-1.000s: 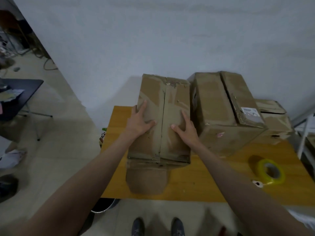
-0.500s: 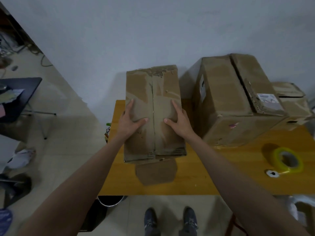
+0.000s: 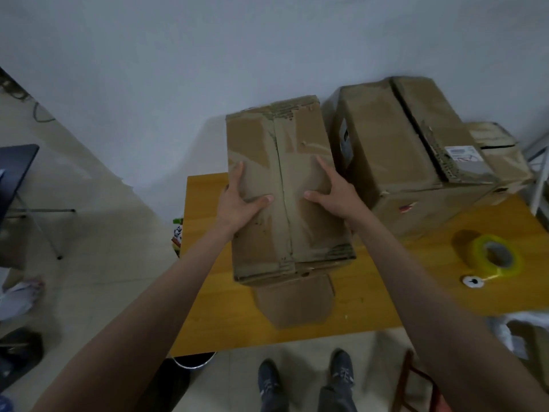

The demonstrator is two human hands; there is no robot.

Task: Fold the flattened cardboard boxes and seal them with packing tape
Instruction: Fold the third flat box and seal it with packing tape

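Brown cardboard fills the middle of the frame: the box (image 3: 285, 197) stands on the yellow-wood table (image 3: 205, 292) with its two top flaps folded shut, their seam running up the centre. Compared with a second ago, the box sits further from the larger taped box (image 3: 395, 156) at centre right, with a clearer gap between them, and the hands have crept a little toward the outer edges of the lid. That suggests the folding is done on this face and the box is being squared up for sealing.

The left hand (image 3: 237, 200) lies flat on the left flap, fingers spread, its thumb pointing in toward the seam. The right hand (image 3: 335, 194) mirrors it on the right flap. Both press down open-palmed; neither grips anything, and the seam lies bare between the two thumbs.

One loose flap (image 3: 294, 301) sticks out flat on the table below the box, toward the lower centre of the frame, unfolded.

The roll of yellow packing tape (image 3: 499, 257) rests at the right edge, well apart from either hand, so one hand would have to leave the lid to fetch it.
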